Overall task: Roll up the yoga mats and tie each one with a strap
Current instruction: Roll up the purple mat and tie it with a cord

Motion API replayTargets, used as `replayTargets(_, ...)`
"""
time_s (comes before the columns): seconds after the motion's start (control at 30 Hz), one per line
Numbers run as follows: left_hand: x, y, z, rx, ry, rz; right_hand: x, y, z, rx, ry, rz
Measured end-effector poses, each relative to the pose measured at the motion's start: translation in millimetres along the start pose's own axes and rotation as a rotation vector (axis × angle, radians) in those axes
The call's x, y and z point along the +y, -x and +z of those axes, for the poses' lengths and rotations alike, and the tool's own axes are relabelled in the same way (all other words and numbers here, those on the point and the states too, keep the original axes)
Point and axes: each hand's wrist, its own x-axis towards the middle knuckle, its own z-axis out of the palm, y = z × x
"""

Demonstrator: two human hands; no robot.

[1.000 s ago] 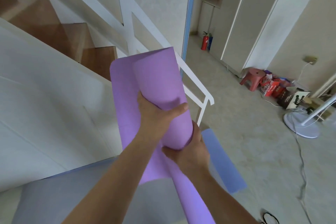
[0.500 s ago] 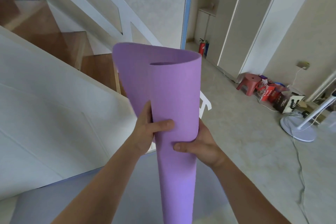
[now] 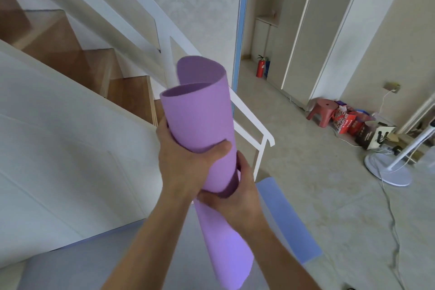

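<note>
One purple yoga mat point(image 3: 200, 120), loosely rolled, is held up by the stairs point(image 3: 128, 92): left hand point(image 3: 183, 167) gripping it, thumb across the front, right hand point(image 3: 237, 198) curled round it just below. One blue mat point(image 3: 289, 219) lies flat on the floor point(image 3: 306, 148). Print on the red bags point(image 3: 348, 122) is too blurry to read.

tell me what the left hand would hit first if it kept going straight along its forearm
The purple yoga mat the left hand grips lies in that line; beyond it, probably the white stair railing, though depth is unclear.
</note>
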Motion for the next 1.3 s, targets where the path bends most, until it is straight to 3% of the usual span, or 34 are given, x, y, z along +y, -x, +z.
replayTargets(0.13,0,-10,-20,-0.217,0.222,0.065,-5,-28,-42,-0.372,-0.207,-0.157)
replayTargets(0.23,-3,-14,-24,-0.336,0.402,0.041,-13,-37,-47,-0.444,-0.263,-0.162)
replayTargets(0.43,-8,-12,-23,-0.37,0.447,-0.076,-7,-27,-30,-0.177,-0.307,-0.183)
replayTargets(0.57,15,5,-10,-0.187,0.19,0.064,-12,4,10,0.156,-0.103,-0.055)
replayTargets(0.67,14,10,-5,-0.033,0.091,0.129,-10,19,29,0.222,-0.027,-0.036)
replayTargets(0.77,7,10,-21,-0.004,0.101,0.065,-2,11,8,0.042,-0.127,-0.122)
replayTargets(0.9,5,12,-41,-0.355,0.306,0.153,-3,-13,-43,-0.402,-0.154,-0.23)
replayTargets(1.0,1,12,-42,-0.511,0.386,0.186,-4,-23,-56,-0.51,-0.144,-0.238)
replayTargets(1.2,-7,24,-42,-0.597,0.482,-0.043,28,-18,-53,-0.356,-0.106,-0.191)
replayTargets(1.3,-4,19,-47,-0.574,0.311,-0.305,55,-17,-42,-0.323,-0.051,-0.139)
